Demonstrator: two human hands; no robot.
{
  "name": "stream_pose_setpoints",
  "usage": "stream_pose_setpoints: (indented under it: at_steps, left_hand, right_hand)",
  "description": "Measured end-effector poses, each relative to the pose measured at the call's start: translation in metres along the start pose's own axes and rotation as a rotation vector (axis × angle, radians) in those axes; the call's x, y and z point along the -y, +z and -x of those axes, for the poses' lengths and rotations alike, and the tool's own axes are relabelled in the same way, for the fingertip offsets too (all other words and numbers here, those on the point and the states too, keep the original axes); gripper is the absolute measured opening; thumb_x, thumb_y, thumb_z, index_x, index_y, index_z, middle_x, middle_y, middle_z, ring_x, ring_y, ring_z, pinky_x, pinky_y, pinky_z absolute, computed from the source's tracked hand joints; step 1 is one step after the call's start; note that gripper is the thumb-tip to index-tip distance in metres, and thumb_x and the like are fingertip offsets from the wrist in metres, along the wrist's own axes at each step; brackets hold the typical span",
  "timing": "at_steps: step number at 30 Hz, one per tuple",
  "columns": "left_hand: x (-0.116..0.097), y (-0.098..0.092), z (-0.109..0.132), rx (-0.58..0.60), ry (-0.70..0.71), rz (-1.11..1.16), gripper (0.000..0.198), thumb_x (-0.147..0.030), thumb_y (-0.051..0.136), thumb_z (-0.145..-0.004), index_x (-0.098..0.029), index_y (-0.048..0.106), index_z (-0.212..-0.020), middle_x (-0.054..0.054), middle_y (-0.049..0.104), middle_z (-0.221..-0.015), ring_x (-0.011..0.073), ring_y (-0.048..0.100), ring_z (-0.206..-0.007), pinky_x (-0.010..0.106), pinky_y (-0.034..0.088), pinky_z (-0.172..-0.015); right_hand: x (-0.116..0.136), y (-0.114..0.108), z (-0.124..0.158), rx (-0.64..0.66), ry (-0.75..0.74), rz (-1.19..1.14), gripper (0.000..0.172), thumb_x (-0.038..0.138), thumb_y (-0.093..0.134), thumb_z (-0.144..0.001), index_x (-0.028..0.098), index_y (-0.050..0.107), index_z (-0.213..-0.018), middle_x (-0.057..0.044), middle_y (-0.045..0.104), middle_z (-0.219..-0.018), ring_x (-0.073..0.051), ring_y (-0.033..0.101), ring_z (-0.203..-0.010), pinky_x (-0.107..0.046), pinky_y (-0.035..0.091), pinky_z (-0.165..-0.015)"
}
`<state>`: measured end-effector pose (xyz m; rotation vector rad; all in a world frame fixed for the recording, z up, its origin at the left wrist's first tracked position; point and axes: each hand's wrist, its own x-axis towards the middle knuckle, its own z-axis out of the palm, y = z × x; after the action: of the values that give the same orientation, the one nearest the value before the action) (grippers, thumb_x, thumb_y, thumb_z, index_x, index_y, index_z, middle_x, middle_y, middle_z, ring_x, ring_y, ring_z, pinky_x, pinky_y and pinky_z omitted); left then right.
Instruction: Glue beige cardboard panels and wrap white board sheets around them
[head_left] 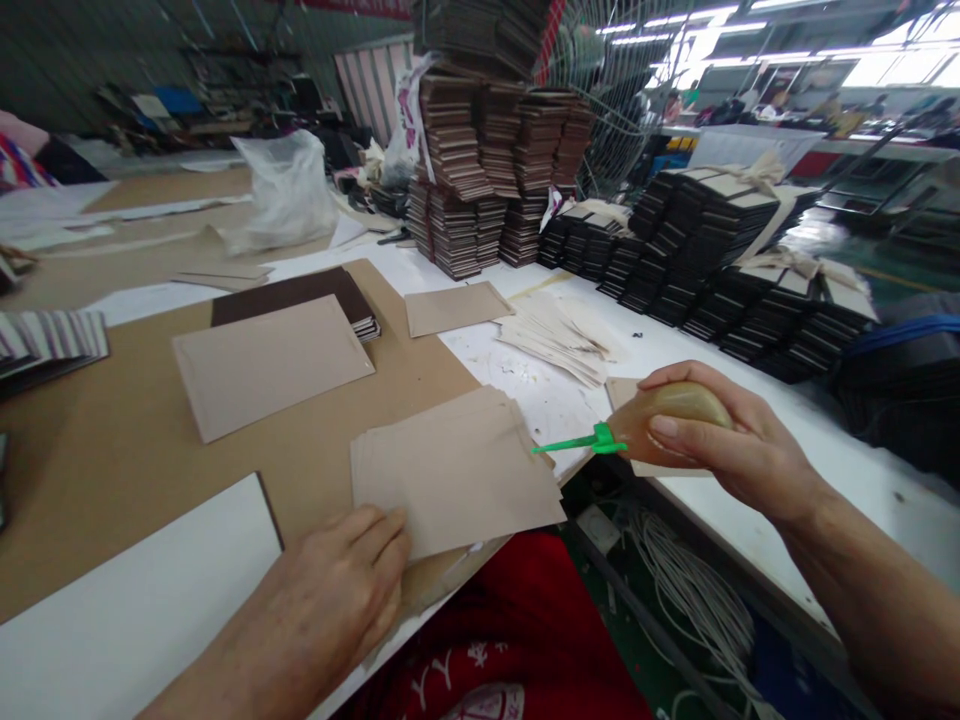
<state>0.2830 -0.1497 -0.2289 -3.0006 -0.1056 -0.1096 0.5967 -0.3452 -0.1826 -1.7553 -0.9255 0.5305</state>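
My right hand (720, 430) is wrapped round a brownish squeeze bottle (649, 425) with a thin green nozzle. The nozzle points left, and its tip is over the right part of a stack of beige sheets (457, 470) at the table's front edge. My left hand (349, 575) rests at the lower left corner of that stack, its fingers curled together; whether they pinch a sheet is hidden. Behind it, a single beige sheet (274, 365) lies partly over dark brown boards (300, 295). A smaller beige piece (457, 307) lies farther back.
A white board (150, 600) lies at the front left. Cream strips (559, 335) are spread on the white table. Tall stacks of brown pieces (457, 150) and tied black bundles (690, 230) stand behind. Coiled cables (690, 590) hang below the table edge. A plastic bag (285, 190) sits back left.
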Motion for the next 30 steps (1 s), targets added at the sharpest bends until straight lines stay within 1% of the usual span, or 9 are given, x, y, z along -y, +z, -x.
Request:
stream_pose_setpoints:
  at_steps: [4, 7, 10, 12, 14, 17, 22, 26, 30]
  left_hand:
    - [-0.003, 0.008, 0.007, -0.047, 0.048, -0.159, 0.027, -0.006, 0.046, -0.085, -0.013, 0.068, -0.100, 0.008, 0.070, -0.100, 0.0242, 0.061, -0.090, 0.038, 0.050, -0.077]
    - [-0.002, 0.008, 0.008, -0.112, 0.024, -0.171, 0.021, -0.009, 0.049, -0.086, -0.014, 0.066, -0.097, 0.007, 0.067, -0.093, 0.0241, 0.059, -0.085, 0.039, 0.047, -0.074]
    - [0.002, 0.002, 0.006, -0.170, -0.022, -0.154, 0.017, -0.010, 0.049, -0.087, -0.014, 0.063, -0.094, 0.006, 0.064, -0.088, 0.0242, 0.056, -0.082, 0.039, 0.043, -0.070]
    - [0.004, -0.003, 0.004, -0.139, -0.059, -0.145, 0.017, -0.006, 0.049, -0.084, -0.016, 0.062, -0.091, 0.005, 0.062, -0.085, 0.0241, 0.054, -0.080, 0.039, 0.042, -0.068]
    - [0.006, -0.006, 0.002, -0.093, -0.085, -0.137, 0.018, -0.004, 0.051, -0.081, -0.019, 0.060, -0.082, 0.004, 0.058, -0.078, 0.0235, 0.051, -0.076, 0.039, 0.040, -0.066]
    - [0.007, -0.007, 0.000, -0.074, -0.118, -0.050, 0.018, -0.007, 0.051, -0.082, -0.022, 0.054, -0.072, 0.002, 0.051, -0.070, 0.0226, 0.046, -0.070, 0.038, 0.037, -0.065]
    - [0.008, -0.010, -0.005, -0.053, -0.137, 0.093, 0.020, -0.011, 0.045, -0.087, -0.023, 0.051, -0.072, 0.001, 0.050, -0.071, 0.0218, 0.045, -0.072, 0.039, 0.034, -0.067]
    - [0.012, -0.017, -0.010, -0.064, -0.146, 0.089, 0.018, -0.012, 0.046, -0.085, -0.023, 0.050, -0.071, 0.001, 0.050, -0.071, 0.0217, 0.045, -0.072, 0.039, 0.034, -0.068]
    - [0.011, -0.015, -0.018, -0.110, -0.124, 0.082, 0.017, -0.013, 0.047, -0.086, -0.022, 0.049, -0.072, 0.001, 0.049, -0.071, 0.0210, 0.045, -0.072, 0.038, 0.035, -0.068]
  right_hand:
    - [0.001, -0.004, 0.002, -0.045, 0.006, -0.024, 0.033, 0.039, 0.074, -0.076, 0.025, 0.060, -0.103, 0.000, 0.064, -0.080, -0.016, 0.057, -0.067, -0.025, 0.044, -0.054]
    - [0.002, -0.007, 0.004, -0.066, 0.027, -0.091, 0.035, 0.039, 0.074, -0.076, 0.027, 0.060, -0.105, 0.000, 0.066, -0.084, -0.017, 0.059, -0.069, -0.026, 0.046, -0.057]
    - [0.002, -0.007, 0.005, -0.094, 0.039, -0.142, 0.035, 0.038, 0.075, -0.074, 0.027, 0.061, -0.105, 0.000, 0.066, -0.088, -0.018, 0.060, -0.071, -0.026, 0.047, -0.057]
    - [0.004, -0.005, 0.004, -0.108, 0.036, -0.168, 0.036, 0.036, 0.076, -0.073, 0.026, 0.061, -0.105, -0.001, 0.066, -0.089, -0.019, 0.061, -0.071, -0.025, 0.047, -0.057]
    - [0.007, -0.004, 0.004, -0.125, 0.032, -0.205, 0.036, 0.035, 0.077, -0.072, 0.025, 0.062, -0.104, -0.002, 0.066, -0.088, -0.018, 0.061, -0.070, -0.025, 0.048, -0.057]
    - [0.012, -0.004, 0.004, -0.146, 0.039, -0.258, 0.037, 0.034, 0.077, -0.070, 0.024, 0.062, -0.102, -0.003, 0.066, -0.086, -0.019, 0.063, -0.069, -0.025, 0.049, -0.056]
    - [0.012, -0.006, 0.006, -0.140, 0.050, -0.275, 0.038, 0.034, 0.078, -0.069, 0.024, 0.061, -0.102, -0.002, 0.066, -0.082, -0.017, 0.062, -0.065, -0.023, 0.047, -0.053]
    - [0.006, -0.008, 0.005, -0.118, 0.052, -0.252, 0.036, 0.035, 0.077, -0.072, 0.024, 0.060, -0.103, -0.001, 0.066, -0.081, -0.017, 0.061, -0.065, -0.023, 0.047, -0.053]
    - [0.003, -0.010, 0.005, -0.103, 0.050, -0.217, 0.035, 0.035, 0.075, -0.074, 0.025, 0.060, -0.105, 0.000, 0.064, -0.082, -0.016, 0.058, -0.064, -0.024, 0.044, -0.052]
